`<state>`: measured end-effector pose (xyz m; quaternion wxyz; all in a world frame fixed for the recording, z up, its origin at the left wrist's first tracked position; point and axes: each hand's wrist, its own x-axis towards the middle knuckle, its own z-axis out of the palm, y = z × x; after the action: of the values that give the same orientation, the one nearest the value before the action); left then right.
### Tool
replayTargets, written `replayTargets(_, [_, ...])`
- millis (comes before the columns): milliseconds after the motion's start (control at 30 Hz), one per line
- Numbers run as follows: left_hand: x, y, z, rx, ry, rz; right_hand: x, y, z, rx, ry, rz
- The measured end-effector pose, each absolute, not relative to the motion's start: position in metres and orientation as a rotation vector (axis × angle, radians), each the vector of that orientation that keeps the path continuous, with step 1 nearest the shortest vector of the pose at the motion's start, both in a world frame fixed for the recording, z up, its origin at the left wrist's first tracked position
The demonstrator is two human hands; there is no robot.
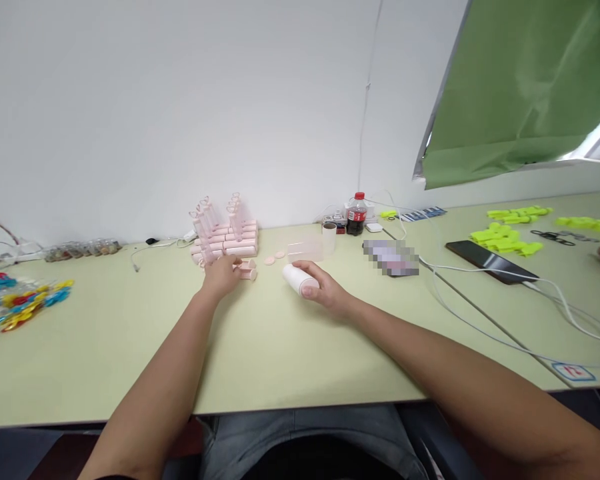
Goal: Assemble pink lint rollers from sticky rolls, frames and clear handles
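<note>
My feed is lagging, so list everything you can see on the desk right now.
tubes: many, pink, stacked at back centre
small tubes: a few, pink, by left hand
discs: two, pink, right of stack
clear box: one, behind bottle
bottle: one, white, lying in right hand
cola: one, red cap, at wall
phone: one, black, right, cabled
clips: many, neon yellow, far right
toys: many, mixed colours, far left
left hand: on small tubes
right hand: holding bottle

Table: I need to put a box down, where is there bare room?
Bare: the table front between the forearms, and left between the clips and left hand. Crowded: around the pink tubes, right hand's bottle, phone and cables.
</note>
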<state>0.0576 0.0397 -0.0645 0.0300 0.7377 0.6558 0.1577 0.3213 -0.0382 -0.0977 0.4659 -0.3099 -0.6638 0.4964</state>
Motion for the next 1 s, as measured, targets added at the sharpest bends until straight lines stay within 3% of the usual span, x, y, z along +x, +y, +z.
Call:
replayTargets(467, [0.067, 0.031, -0.071, 2.418, 1.836, 0.134, 0.324, -0.036, -0.104, -0.691, -1.472, 1.407])
replayTargets(667, [0.075, 0.021, -0.065, 2.341, 1.724, 0.381, 0.323, -0.038, -0.104, -0.612, -1.340, 1.506])
replayTargets(833, [0.094, 0.005, -0.058, 1.682, 1.412, 0.733, 0.323, -0.042, -0.096, -0.440, -1.098, 1.869])
replayTargets(1000, [0.119, -0.016, -0.050, 1.499, 1.187, 0.953, 0.322, -0.044, -0.089, -0.422, -1.013, 2.100])
